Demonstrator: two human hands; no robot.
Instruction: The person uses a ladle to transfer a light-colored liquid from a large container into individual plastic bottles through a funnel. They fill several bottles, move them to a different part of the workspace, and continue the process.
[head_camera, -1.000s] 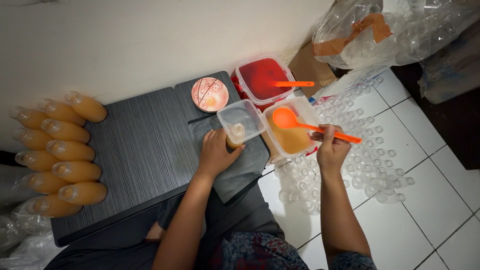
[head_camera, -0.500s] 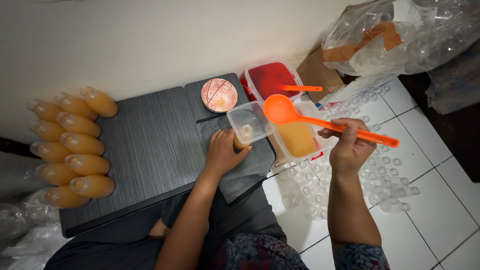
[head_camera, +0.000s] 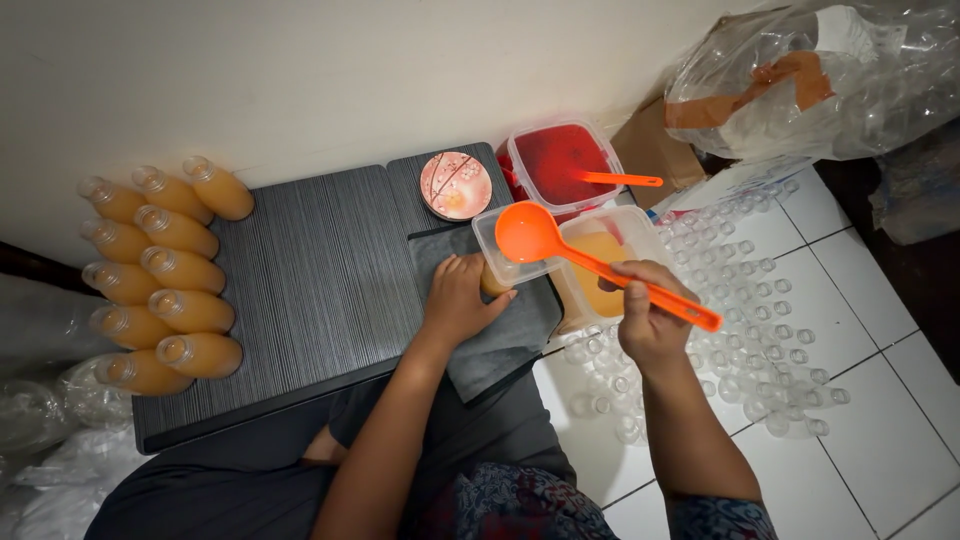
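Carefully, we steady the bottle (head_camera: 492, 282) with our left hand (head_camera: 458, 300) gripping it while our right hand (head_camera: 648, 318), clutching the orange ladle (head_camera: 528, 234), pours slowly over the clear tub (head_camera: 500, 262) atop it.

Your ladle (head_camera: 560, 250) was glossy orange plastic; the tubs (head_camera: 560, 165) clear plastic; the board (head_camera: 310, 290) matt and ribbed; the floor tiles (head_camera: 880, 420) smooth.
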